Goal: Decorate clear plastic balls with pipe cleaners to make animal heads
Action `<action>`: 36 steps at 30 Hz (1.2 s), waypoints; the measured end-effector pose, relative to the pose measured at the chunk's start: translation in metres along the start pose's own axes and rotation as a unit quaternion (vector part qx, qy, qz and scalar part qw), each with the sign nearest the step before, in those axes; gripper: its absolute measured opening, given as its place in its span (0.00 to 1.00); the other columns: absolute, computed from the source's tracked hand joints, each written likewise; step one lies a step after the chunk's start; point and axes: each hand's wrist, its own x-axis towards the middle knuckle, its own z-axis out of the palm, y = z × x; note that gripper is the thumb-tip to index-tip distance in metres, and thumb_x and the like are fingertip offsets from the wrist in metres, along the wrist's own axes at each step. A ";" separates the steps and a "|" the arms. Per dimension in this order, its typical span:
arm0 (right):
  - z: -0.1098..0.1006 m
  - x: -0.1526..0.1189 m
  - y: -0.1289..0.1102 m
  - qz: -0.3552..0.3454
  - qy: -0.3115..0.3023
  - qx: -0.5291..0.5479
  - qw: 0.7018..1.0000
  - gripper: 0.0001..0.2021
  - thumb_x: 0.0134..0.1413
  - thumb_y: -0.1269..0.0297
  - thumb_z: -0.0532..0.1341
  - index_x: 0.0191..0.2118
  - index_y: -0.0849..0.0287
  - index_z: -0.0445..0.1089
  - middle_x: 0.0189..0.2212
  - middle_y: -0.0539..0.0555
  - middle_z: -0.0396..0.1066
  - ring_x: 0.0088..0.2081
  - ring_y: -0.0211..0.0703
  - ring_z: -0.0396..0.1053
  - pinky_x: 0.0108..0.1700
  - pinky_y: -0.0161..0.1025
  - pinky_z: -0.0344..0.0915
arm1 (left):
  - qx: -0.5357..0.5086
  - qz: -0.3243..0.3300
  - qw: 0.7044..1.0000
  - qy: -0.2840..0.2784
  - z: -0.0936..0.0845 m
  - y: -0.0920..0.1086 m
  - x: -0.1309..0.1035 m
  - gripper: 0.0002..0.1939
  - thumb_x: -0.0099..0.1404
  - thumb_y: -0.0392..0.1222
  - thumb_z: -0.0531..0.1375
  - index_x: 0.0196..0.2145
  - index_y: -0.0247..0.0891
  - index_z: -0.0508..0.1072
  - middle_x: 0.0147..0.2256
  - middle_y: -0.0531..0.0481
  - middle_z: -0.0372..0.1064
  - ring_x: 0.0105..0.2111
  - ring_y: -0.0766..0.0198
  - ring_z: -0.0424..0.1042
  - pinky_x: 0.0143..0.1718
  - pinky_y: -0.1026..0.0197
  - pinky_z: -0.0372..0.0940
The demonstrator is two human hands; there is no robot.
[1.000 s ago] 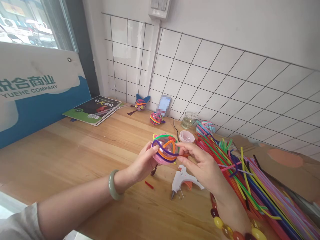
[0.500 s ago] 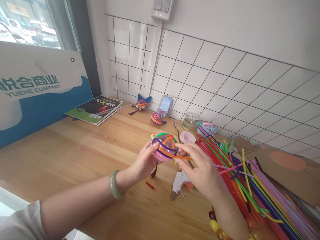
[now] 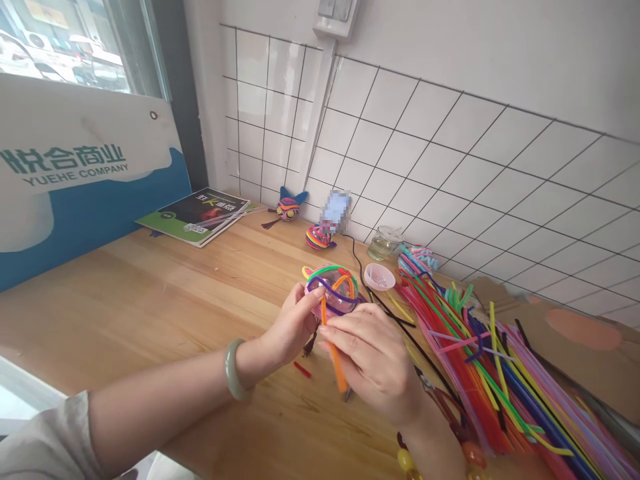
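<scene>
My left hand (image 3: 286,328) is closed round the side of a clear plastic ball (image 3: 327,285) trimmed with green, purple, pink and orange pipe cleaners. Its thumb presses on the front, by one end of a loose orange pipe cleaner (image 3: 338,368). My right hand (image 3: 375,360) pinches that orange strand, which points down towards me. Below the ball hangs a dark tassel (image 3: 310,341). On the table under my hands lies a short red piece (image 3: 302,370). The grey tip of a glue gun (image 3: 347,395) shows beneath my right hand, which hides the rest.
Bundled pipe cleaners (image 3: 500,373) cover the right side, near pliers (image 3: 443,400). Behind the ball stand a pink bowl (image 3: 379,277), a glass jar (image 3: 383,245), a phone (image 3: 335,212) and two finished ornaments, one a striped ball (image 3: 318,237). Booklets (image 3: 197,217) lie back left.
My right hand has moved down and towards me, swinging the orange pipe cleaner from pointing right to pointing down. It now covers most of the glue gun. My left hand keeps its hold.
</scene>
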 end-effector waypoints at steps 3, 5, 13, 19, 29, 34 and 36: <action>0.001 0.001 0.000 -0.004 -0.004 0.011 1.000 0.11 0.57 0.76 0.63 0.46 0.61 0.71 0.37 0.56 0.78 0.37 0.43 0.74 0.39 0.46 0.66 | 0.005 0.004 1.000 -0.003 -0.001 -0.001 0.000 0.18 0.59 0.49 0.65 0.41 0.35 0.68 0.36 0.46 0.74 0.36 0.60 0.73 0.39 0.59 0.66; 0.002 0.001 -0.001 -0.003 0.001 -0.018 1.000 0.11 0.57 0.76 0.62 0.46 0.62 0.71 0.37 0.57 0.78 0.37 0.44 0.74 0.38 0.45 0.66 | -0.001 0.006 1.000 -0.003 -0.002 -0.002 0.000 0.17 0.59 0.48 0.65 0.40 0.35 0.68 0.36 0.47 0.74 0.36 0.61 0.73 0.39 0.60 0.66; 0.001 -0.003 -0.004 -0.004 0.041 -0.210 0.977 0.12 0.56 0.80 0.63 0.46 0.70 0.70 0.34 0.64 0.76 0.34 0.49 0.75 0.34 0.47 0.66 | -0.026 0.003 0.999 -0.035 0.001 0.000 -0.003 0.17 0.58 0.47 0.67 0.38 0.36 0.67 0.34 0.50 0.72 0.32 0.65 0.71 0.36 0.61 0.67; 0.001 -0.001 -0.006 -0.004 0.077 -0.263 0.962 0.08 0.53 0.79 0.65 0.40 0.67 0.70 0.29 0.60 0.76 0.29 0.47 0.74 0.34 0.46 0.67 | -0.034 -0.012 0.998 -0.053 0.003 0.000 -0.005 0.19 0.58 0.45 0.68 0.42 0.36 0.68 0.37 0.48 0.73 0.35 0.65 0.72 0.38 0.62 0.68; 0.001 0.000 -0.005 0.004 0.083 -0.287 0.954 0.07 0.51 0.78 0.66 0.35 0.63 0.69 0.25 0.56 0.74 0.28 0.44 0.72 0.36 0.45 0.68 | -0.076 -0.026 0.994 -0.079 0.004 -0.001 -0.006 0.18 0.59 0.43 0.67 0.45 0.37 0.69 0.41 0.47 0.74 0.38 0.65 0.74 0.43 0.64 0.68; 0.003 0.000 -0.004 0.007 0.070 -0.287 0.955 0.07 0.52 0.77 0.66 0.34 0.62 0.69 0.25 0.54 0.74 0.28 0.43 0.71 0.37 0.45 0.67 | -0.072 -0.036 0.994 -0.080 0.005 -0.001 -0.006 0.20 0.59 0.47 0.67 0.46 0.35 0.70 0.43 0.43 0.74 0.42 0.60 0.74 0.46 0.59 0.68; 0.005 0.000 -0.004 0.006 0.070 -0.280 0.957 0.06 0.52 0.77 0.65 0.34 0.63 0.68 0.24 0.54 0.74 0.27 0.43 0.71 0.37 0.45 0.67 | -0.058 -0.035 0.994 -0.082 0.006 0.000 -0.006 0.20 0.59 0.46 0.67 0.46 0.35 0.71 0.43 0.42 0.74 0.42 0.59 0.74 0.47 0.57 0.68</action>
